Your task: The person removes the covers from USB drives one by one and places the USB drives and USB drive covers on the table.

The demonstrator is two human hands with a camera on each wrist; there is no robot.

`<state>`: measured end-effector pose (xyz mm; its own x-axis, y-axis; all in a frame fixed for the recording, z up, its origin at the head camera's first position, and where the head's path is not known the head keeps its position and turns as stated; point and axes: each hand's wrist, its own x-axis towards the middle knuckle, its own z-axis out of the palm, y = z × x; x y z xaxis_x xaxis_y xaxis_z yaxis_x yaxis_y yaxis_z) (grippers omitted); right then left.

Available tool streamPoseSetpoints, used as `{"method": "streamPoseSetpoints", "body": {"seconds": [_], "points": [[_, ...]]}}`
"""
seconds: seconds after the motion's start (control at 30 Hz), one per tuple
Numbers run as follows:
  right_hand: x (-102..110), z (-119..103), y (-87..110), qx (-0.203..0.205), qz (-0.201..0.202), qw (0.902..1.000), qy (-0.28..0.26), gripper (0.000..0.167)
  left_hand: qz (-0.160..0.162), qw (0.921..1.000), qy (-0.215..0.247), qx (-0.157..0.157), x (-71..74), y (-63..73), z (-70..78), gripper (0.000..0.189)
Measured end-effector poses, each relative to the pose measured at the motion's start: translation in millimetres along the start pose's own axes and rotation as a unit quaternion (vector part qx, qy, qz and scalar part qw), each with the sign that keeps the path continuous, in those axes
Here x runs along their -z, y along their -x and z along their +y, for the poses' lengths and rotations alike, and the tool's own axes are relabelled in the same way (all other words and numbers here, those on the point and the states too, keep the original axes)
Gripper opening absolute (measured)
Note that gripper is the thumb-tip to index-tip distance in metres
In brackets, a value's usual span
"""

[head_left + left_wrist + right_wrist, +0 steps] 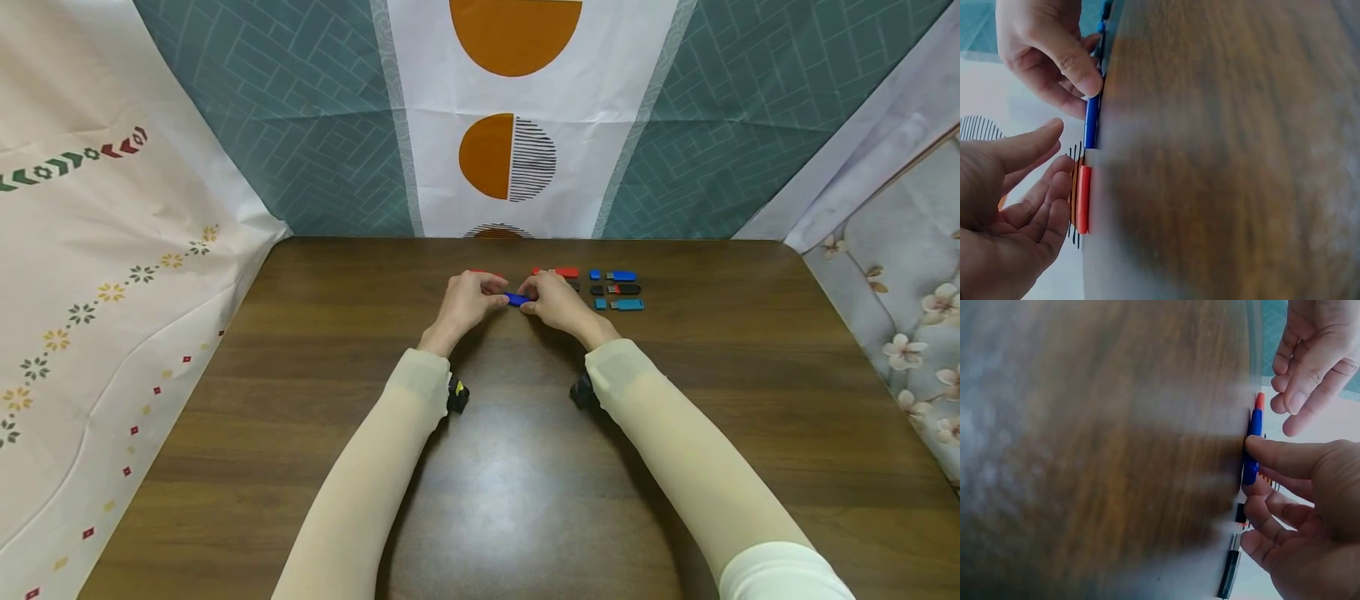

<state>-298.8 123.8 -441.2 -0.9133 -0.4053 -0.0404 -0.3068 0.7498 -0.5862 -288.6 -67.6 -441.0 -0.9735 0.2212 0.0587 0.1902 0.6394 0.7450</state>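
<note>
A blue USB stick lies at the far part of the table, between the two hands. My right hand pinches its right end between thumb and fingers, plainest in the right wrist view, where the stick looks low against the tabletop. Fingers loosely bent and apart, my left hand hovers by the stick's other end and holds nothing. A red USB stick rests behind the left hand, mostly covered by it in the head view.
Right of the hands sit pulled-apart USB sticks in rows: a blue stick, a black-and-red one and a light blue one, each with its cap to the left. Another red stick lies behind the right hand. Patterned cloth hangs beyond the table edge.
</note>
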Motion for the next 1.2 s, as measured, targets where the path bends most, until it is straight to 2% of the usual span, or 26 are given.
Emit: {"method": "streamPoseSetpoints", "body": {"seconds": [0.33, 0.57, 0.83, 1.2], "points": [[6, -2, 5.4, -0.005, 0.011, 0.9998, -0.017, 0.019, 0.006, 0.9997, 0.022, 0.001, 1.8, 3.2, 3.3, 0.028], [13, -5, 17.3, -0.008, 0.025, 0.9994, -0.023, 0.021, 0.012, 0.9994, 0.033, -0.007, 0.0, 9.5, 8.3, 0.03], [21, -1, 41.2, 0.001, 0.041, 0.998, -0.048, 0.02, 0.018, 0.998, 0.052, -0.031, -3.6, 23.7, 16.3, 0.03], [30, 0, 69.2, 0.01, 0.048, 0.9972, -0.056, 0.019, 0.013, 0.9964, 0.075, -0.038, -10.4, 44.2, 30.3, 0.033]]}}
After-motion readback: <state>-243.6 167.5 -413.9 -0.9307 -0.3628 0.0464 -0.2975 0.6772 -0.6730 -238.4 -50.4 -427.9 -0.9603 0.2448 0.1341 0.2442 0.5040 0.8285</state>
